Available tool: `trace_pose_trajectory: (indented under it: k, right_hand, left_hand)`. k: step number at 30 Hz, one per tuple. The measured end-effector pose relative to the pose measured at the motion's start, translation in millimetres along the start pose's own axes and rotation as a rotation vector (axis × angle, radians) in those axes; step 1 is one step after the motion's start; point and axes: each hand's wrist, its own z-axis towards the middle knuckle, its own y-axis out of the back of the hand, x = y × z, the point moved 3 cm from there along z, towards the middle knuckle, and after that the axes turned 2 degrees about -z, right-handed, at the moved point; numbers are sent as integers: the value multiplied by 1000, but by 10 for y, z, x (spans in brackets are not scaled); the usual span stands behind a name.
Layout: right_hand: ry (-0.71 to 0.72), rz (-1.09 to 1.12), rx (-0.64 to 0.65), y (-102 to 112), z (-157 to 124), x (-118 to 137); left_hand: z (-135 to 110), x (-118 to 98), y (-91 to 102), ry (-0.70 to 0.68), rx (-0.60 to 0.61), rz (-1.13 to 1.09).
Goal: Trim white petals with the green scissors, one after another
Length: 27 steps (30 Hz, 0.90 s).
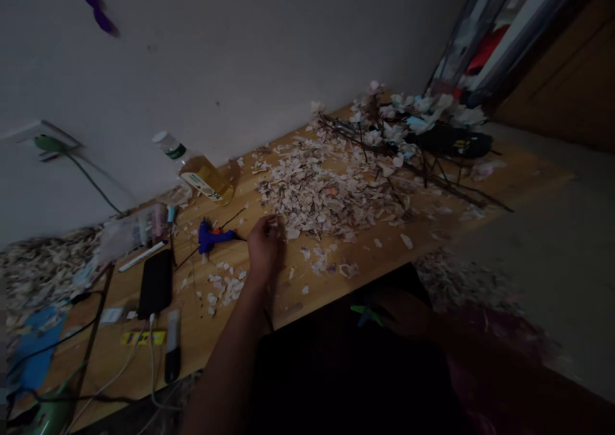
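Note:
My left hand [263,246] rests over the table at the near left edge of a heap of pale, petal-like pieces [327,198]. Its fingers are curled together, with a small pale piece showing at the fingertips. Just left of it lies a blue glue gun [211,236], its nozzle toward the hand. Down in the shadow over my lap is my right hand [406,313], very dark. A bright green tool [368,315] sticks out from its fingers; the tool's kind is unclear. A few loose pieces [225,289] are scattered left of my forearm.
Branches with pale flowers [384,124] lie at the back right of the wooden table [307,303]. A bottle of yellow liquid [204,175] stands by the wall. Nearer left are a black power bank [156,283], cables, a white pen [143,256] and a cutter knife [172,345].

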Motion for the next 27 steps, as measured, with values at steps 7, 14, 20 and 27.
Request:
trace_pose_trajectory:
  k: [7,14,20,27]
  right_hand:
    - [-57,3,17,3,-40,16]
    - [-124,3,50,-32,-42,11]
    - [-555,360,-209,29,-50,1241]
    - [-627,687,-41,410,244,2334]
  left_hand:
    - [-303,-84,218,255,105,-396]
    - [-1157,-238,398,410,35,-870]
    - [-1677,-79,342,415,-113,-931]
    - [-1932,-23,366,328,-124,-757]
